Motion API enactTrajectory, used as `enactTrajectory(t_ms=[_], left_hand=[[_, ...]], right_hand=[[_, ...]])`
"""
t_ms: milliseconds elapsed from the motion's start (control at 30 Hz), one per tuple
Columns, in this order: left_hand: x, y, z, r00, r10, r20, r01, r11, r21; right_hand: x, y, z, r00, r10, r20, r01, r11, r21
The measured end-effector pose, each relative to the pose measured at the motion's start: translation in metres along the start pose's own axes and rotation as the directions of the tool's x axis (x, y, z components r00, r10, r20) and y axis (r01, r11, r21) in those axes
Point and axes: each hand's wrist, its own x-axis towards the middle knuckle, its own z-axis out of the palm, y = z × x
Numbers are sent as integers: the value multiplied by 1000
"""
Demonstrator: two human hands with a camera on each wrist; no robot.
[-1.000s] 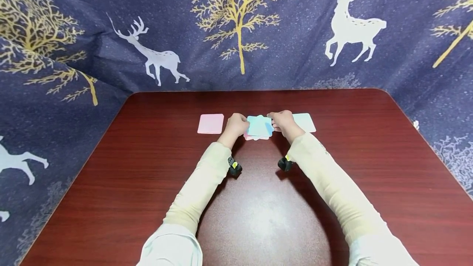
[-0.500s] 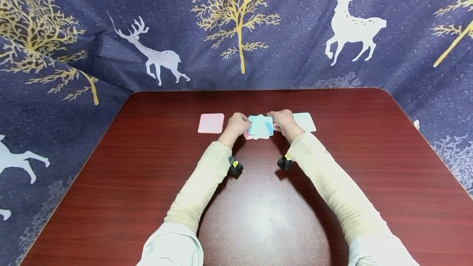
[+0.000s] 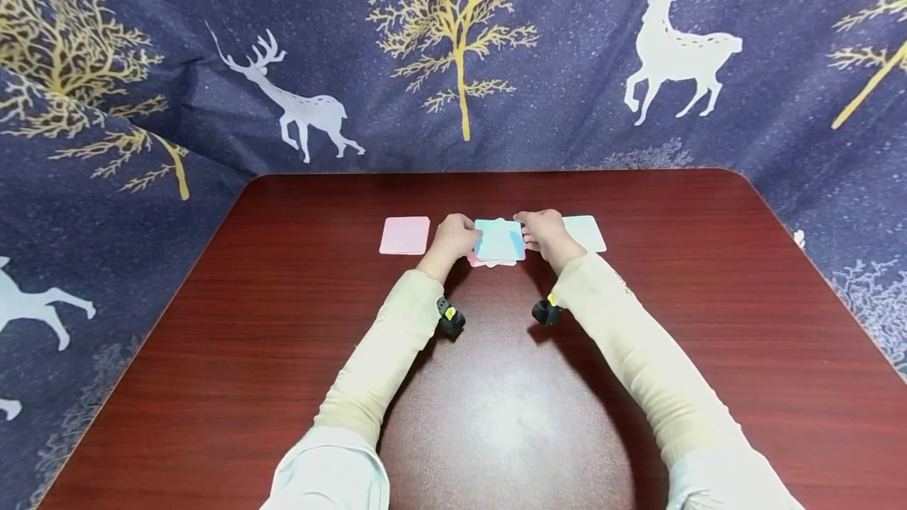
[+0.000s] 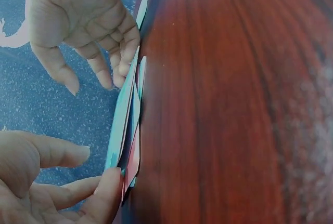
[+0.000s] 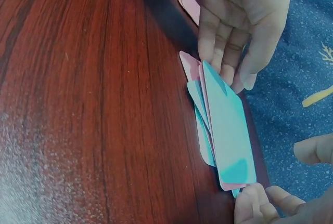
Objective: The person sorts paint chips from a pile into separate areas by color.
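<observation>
A fanned pile of thin square cards, light blue on top (image 3: pixel 500 240) with pink edges showing below, sits at the table's far middle. My left hand (image 3: pixel 453 238) and right hand (image 3: pixel 547 234) hold the upper cards by opposite edges. In the left wrist view, the upper cards (image 4: pixel 123 115) stand tilted with a gap from the lower ones. There the left fingers (image 4: pixel 110 182) curl against the near edge, its thumb apart. In the right wrist view, the right fingers (image 5: pixel 252 200) bend at the corner of the blue card (image 5: pixel 229 125), its thumb also apart.
A pink square card stack (image 3: pixel 405 235) lies left of the left hand. Pale mint cards (image 3: pixel 584 234) lie to the right, partly behind the right hand. The reddish-brown table (image 3: pixel 283 305) ends at a patterned blue cloth (image 3: pixel 397 140) at the back.
The top blue cards shift slightly between the fingers and now cover more of the pointed corner behind them. Both hands stay in nearly the same place.
</observation>
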Motion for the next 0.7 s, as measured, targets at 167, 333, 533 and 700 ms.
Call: enactTrajectory(t_ms=[167, 333, 533, 700], left_hand=[[0, 0, -1, 1000, -9, -11, 9, 1000, -27], [0, 0, -1, 999, 3, -39, -3, 1000, 5], [0, -1, -1, 999, 19, -50, -18, 1000, 26], [-1, -3, -2, 998, 35, -58, -35, 999, 14]], right_hand=[[3, 2, 2, 999, -34, -28, 35, 999, 20], [5, 5, 3, 995, -75, -61, 75, 997, 10], [7, 6, 3, 992, -106, -68, 104, 994, -39], [7, 7, 3, 985, -158, -69, 153, 986, -71]])
